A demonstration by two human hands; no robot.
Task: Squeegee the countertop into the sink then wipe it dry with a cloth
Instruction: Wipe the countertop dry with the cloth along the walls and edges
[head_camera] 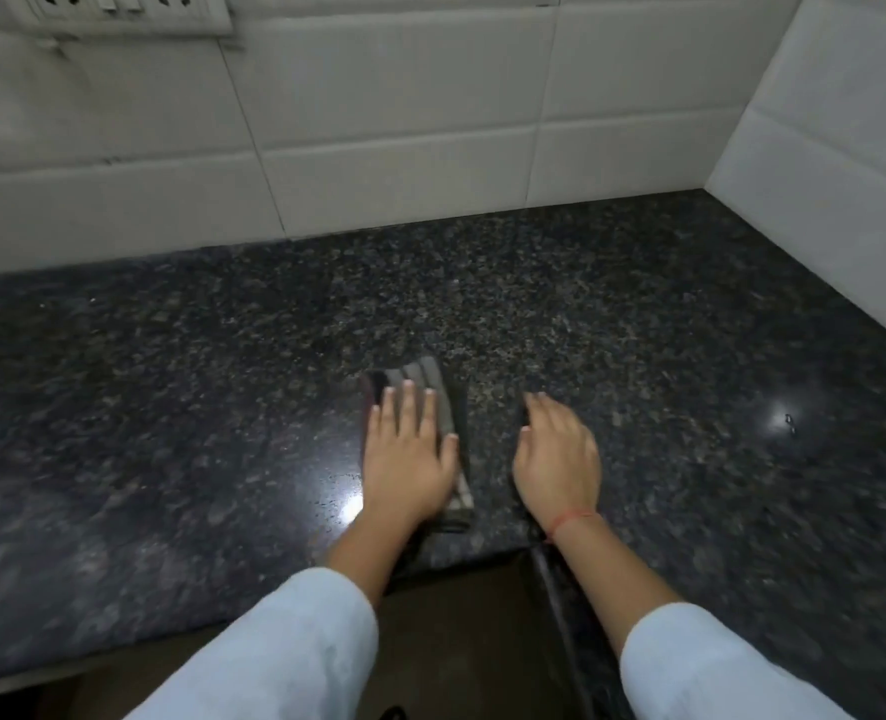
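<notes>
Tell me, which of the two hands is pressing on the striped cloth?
The left hand, lying flat with fingers spread on the grey striped cloth. The right hand, with the red thread at its wrist, rests on the bare dark speckled granite countertop.

Single head-worn camera: looks forward and steeply down, close over the dark surface (612,314); tiled wall (378,122) fills upper frame.

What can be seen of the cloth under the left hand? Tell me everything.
The cloth is a folded, soft-looking fabric in grey with lighter stripes and a dark reddish edge on its left side. It lies flat on the dark speckled granite countertop, near the front edge at the inner corner. The left hand presses on it palm down, fingers spread, covering most of it. The right hand rests beside it without touching. Whether it is wet cannot be told.
</notes>
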